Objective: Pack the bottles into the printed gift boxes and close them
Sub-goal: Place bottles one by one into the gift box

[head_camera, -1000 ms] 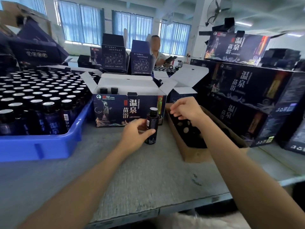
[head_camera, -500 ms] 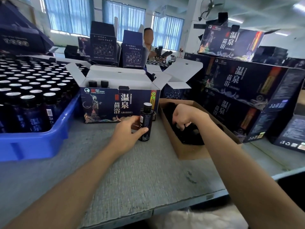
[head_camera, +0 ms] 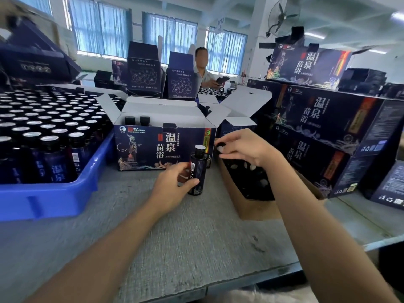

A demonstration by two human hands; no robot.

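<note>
The grey table (head_camera: 196, 248) has bare room along its near edge, which gives both forearms space to work. On it stands one dark bottle (head_camera: 197, 169), upright and just in front of the open printed gift box (head_camera: 161, 147). The left hand (head_camera: 172, 186) wraps thumb and fingers round its lower body, I'd say to steady it while the silver top gets covered.

The right hand (head_camera: 249, 149) hovers near the bottle's neck with its fingertips pinching what looks like a small black cap (head_camera: 219, 145). It hangs over the brown carton (head_camera: 251, 209) of loose caps, which sits close at the right and within easy reach.

The gift box has its white flaps spread wide, so the way in from above is free. A few capped bottles (head_camera: 130, 120) already stand at its left end, and the right part looks unfilled.

To the left, a blue crate (head_camera: 54, 200) packed with bottles crowds the box's side. To the right, stacked closed boxes (head_camera: 323, 127) wall in the carton, so sideways room is tight.

Beyond, another person (head_camera: 203, 73) handles something at a far table.
</note>
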